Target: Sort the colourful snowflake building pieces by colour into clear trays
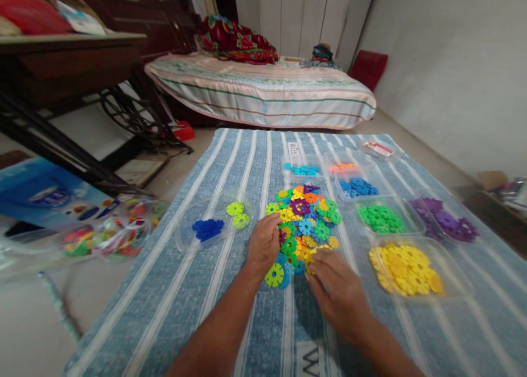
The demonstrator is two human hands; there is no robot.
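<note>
A mixed pile of notched plastic flower discs [307,226] lies in the middle of the cloth-covered table. At the pile's left edge is my left hand [265,242], its fingers curled together; what they hold, if anything, is hidden. My right hand [335,283] is at the near right side of the pile, with thumb and fingers closed around yellow discs [310,254]. A lime green disc [274,275] lies at the near end, partly over a light blue one. Colour-sorted discs fill clear plastic boxes on the right, including a box of yellow discs [407,270] and one of green discs [381,219].
Further boxes hold purple [447,220], blue [358,187], light blue [303,170] and orange discs [343,168]. Left of the pile stand dark blue discs [208,230] and lime discs [235,208] in clear containers. A bed [263,97] is beyond the striped tablecloth [164,311].
</note>
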